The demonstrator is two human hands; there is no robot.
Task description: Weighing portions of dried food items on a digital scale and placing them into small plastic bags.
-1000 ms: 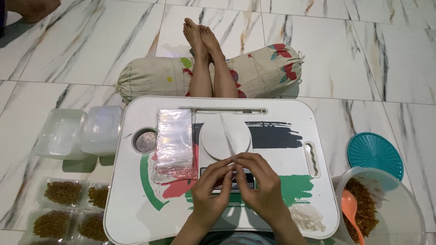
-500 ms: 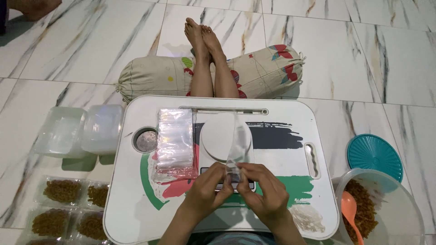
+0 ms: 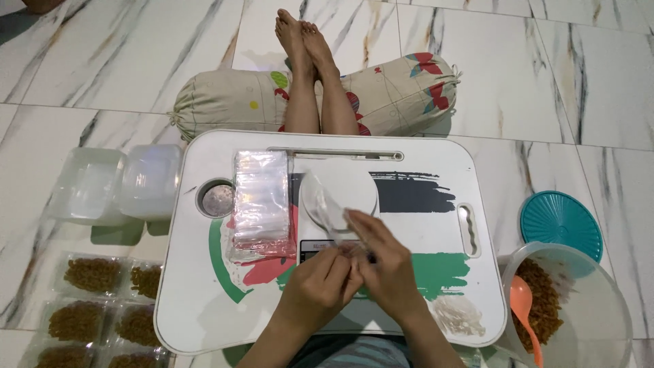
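Clear plastic bag point(image 3: 325, 208) is pinched by both hands, left point(image 3: 319, 286) and right point(image 3: 385, 269), fingers closed.

Our left hand point(image 3: 319, 289) and right hand point(image 3: 385, 269): bare, no rings, no sleeves; our feet point(image 3: 304, 34) bare; striped teal-grey cloth point(image 3: 351, 354) at our lap.

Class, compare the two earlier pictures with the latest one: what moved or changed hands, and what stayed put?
The small clear bag tipped leftward over the scale. Both the left hand and right hand kept hold of its bottom edge, pressed closer together. The stack of bags, tub and lap table stayed put.
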